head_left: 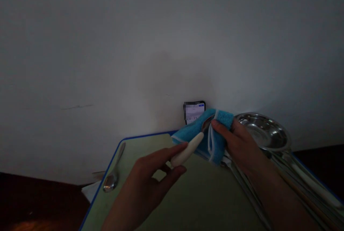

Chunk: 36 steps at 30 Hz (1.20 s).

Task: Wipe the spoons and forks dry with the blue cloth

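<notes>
Over the table, my left hand [153,177] pinches the thick white handle [188,150] of a utensil between thumb and fingers. The utensil's shiny metal end [207,123] reaches into a blue towel [224,118] with white edging. What kind of utensil it is cannot be told, since the cloth covers part of the metal. My right hand [239,139] is closed on the folded towel, its thumb pressing the cloth beside the metal end. The towel's loose part hangs to the left and below the fingers.
A metal spoon [111,180] lies at the left edge of the pale green table [150,145]. At the right are a steel bowl [264,130] and several long-handled utensils [244,184]. A phone [195,111] leans against the wall [120,62] behind the towel.
</notes>
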Available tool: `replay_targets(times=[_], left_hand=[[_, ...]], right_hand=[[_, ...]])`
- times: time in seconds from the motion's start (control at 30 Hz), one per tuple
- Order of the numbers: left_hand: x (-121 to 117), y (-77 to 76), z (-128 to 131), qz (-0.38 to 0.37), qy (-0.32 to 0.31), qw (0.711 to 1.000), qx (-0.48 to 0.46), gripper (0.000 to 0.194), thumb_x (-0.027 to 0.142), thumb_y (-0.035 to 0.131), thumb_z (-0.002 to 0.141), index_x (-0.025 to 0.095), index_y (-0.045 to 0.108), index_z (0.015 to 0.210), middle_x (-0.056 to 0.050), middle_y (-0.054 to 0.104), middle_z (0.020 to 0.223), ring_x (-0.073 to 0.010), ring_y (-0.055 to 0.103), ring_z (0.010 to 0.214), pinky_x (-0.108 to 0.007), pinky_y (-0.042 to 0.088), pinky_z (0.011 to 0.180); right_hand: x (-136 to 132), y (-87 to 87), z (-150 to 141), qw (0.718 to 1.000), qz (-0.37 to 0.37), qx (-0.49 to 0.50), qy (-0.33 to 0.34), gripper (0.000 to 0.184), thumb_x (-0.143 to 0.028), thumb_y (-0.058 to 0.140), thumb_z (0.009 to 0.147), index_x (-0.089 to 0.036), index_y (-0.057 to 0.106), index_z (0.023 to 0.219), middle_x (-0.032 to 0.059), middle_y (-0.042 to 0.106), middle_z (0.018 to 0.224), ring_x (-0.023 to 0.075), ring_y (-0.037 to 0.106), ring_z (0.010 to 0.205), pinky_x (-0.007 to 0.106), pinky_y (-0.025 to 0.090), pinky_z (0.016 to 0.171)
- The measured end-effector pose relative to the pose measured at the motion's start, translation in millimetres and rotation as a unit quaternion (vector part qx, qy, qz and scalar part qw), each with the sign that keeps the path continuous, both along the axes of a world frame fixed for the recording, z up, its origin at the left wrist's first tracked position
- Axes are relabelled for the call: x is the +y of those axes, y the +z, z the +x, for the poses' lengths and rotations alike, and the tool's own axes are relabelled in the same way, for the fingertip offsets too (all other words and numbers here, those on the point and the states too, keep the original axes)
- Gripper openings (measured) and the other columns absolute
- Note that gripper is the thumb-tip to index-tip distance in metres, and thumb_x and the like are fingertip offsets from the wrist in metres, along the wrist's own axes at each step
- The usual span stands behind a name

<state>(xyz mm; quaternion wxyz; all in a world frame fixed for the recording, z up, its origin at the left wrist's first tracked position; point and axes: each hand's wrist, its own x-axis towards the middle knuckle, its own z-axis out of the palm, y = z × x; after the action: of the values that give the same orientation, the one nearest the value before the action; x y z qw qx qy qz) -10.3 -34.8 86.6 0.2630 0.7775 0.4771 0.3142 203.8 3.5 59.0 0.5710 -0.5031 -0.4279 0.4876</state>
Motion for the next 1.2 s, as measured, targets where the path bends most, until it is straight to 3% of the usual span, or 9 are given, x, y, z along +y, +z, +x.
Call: replay_targets(times=[0.13, 0.3, 0.4, 0.53, 0.63, 0.8, 1.0, 1.2], left_hand=[[6, -8.0, 6, 0.027, -0.042, 0.999, -0.010, 0.048, 0.023, 0.066, 0.074, 0.038, 0.053, 0.118, 0.002, 0.069, 0.089, -0.0142, 0.061, 0.066, -0.025, 0.053, 0.060], [8, -5.5, 6, 0.074, 0.008, 0.997, -0.032, 0.040, 0.020, 0.065, 0.074, 0.035, 0.060, 0.111, 0.000, 0.067, 0.097, -0.0165, 0.064, 0.075, -0.027, 0.054, 0.065], [5, 0.5, 3, 0.054, 0.069, 0.995, -0.050, 0.033, 0.024, 0.066, 0.073, 0.031, 0.062, 0.105, 0.000, 0.068, 0.092, -0.0135, 0.064, 0.061, -0.022, 0.054, 0.052], [2, 8.2, -2, 0.009, 0.126, 0.990, -0.054, 0.027, 0.035, 0.062, 0.076, 0.025, 0.061, 0.100, 0.002, 0.066, 0.070, -0.0100, 0.057, 0.045, -0.018, 0.048, 0.039], [1, 11.6, -2, -0.036, 0.093, 0.995, -0.003, 0.024, 0.039, 0.058, 0.077, 0.022, 0.059, 0.095, 0.002, 0.064, 0.069, -0.0107, 0.058, 0.048, -0.018, 0.046, 0.040], [-4, 12.5, 6, -0.102, -0.019, 0.988, 0.114, 0.020, 0.038, 0.047, 0.084, 0.022, 0.056, 0.092, 0.004, 0.060, 0.066, -0.0107, 0.055, 0.055, -0.020, 0.041, 0.047], [-6, 6.4, 10, -0.139, -0.012, 0.970, 0.197, 0.029, 0.047, 0.037, 0.087, 0.022, 0.049, 0.080, 0.003, 0.059, 0.065, -0.0139, 0.056, 0.057, -0.025, 0.036, 0.051], [3, 2.5, 13, -0.093, 0.017, 0.984, 0.153, 0.026, 0.043, 0.039, 0.088, 0.024, 0.046, 0.103, 0.000, 0.065, 0.082, -0.0171, 0.060, 0.069, -0.027, 0.040, 0.060]], right_hand=[[2, 0.3, 7, 1.000, 0.000, 0.009, -0.006, 0.032, -0.042, 0.061, 0.073, -0.026, 0.060, 0.100, 0.0020, 0.065, 0.085, 0.0174, 0.059, 0.073, 0.033, 0.048, 0.068], [0, 6.1, 7, 0.999, 0.002, -0.011, 0.054, 0.028, -0.040, 0.061, 0.073, -0.025, 0.062, 0.096, 0.0028, 0.066, 0.089, 0.0190, 0.060, 0.080, 0.035, 0.047, 0.076], [-3, 10.4, 7, 0.996, 0.011, -0.043, 0.077, 0.025, -0.041, 0.061, 0.073, -0.025, 0.064, 0.092, 0.0025, 0.066, 0.088, 0.0200, 0.060, 0.082, 0.035, 0.047, 0.076], [-5, 13.9, 10, 0.994, -0.011, -0.068, 0.088, 0.030, -0.046, 0.060, 0.073, -0.024, 0.064, 0.093, 0.0036, 0.066, 0.081, 0.0195, 0.060, 0.070, 0.032, 0.048, 0.058], [-6, 15.8, 9, 0.993, -0.009, -0.088, 0.084, 0.030, -0.046, 0.058, 0.074, -0.022, 0.064, 0.092, 0.0036, 0.065, 0.079, 0.0176, 0.059, 0.065, 0.030, 0.047, 0.055], [-8, 20.5, 10, 0.979, 0.005, -0.145, 0.146, 0.027, -0.042, 0.053, 0.079, -0.022, 0.063, 0.095, 0.0033, 0.066, 0.088, 0.0175, 0.061, 0.078, 0.030, 0.049, 0.069], [-8, 21.2, 15, 0.957, -0.022, -0.218, 0.190, 0.030, -0.045, 0.050, 0.080, -0.021, 0.061, 0.096, 0.0044, 0.066, 0.090, 0.0194, 0.062, 0.079, 0.032, 0.049, 0.066], [-5, 12.8, 12, 0.955, -0.034, -0.234, 0.180, 0.034, -0.049, 0.049, 0.079, -0.019, 0.061, 0.089, 0.0032, 0.063, 0.076, 0.0168, 0.059, 0.065, 0.030, 0.048, 0.057]])
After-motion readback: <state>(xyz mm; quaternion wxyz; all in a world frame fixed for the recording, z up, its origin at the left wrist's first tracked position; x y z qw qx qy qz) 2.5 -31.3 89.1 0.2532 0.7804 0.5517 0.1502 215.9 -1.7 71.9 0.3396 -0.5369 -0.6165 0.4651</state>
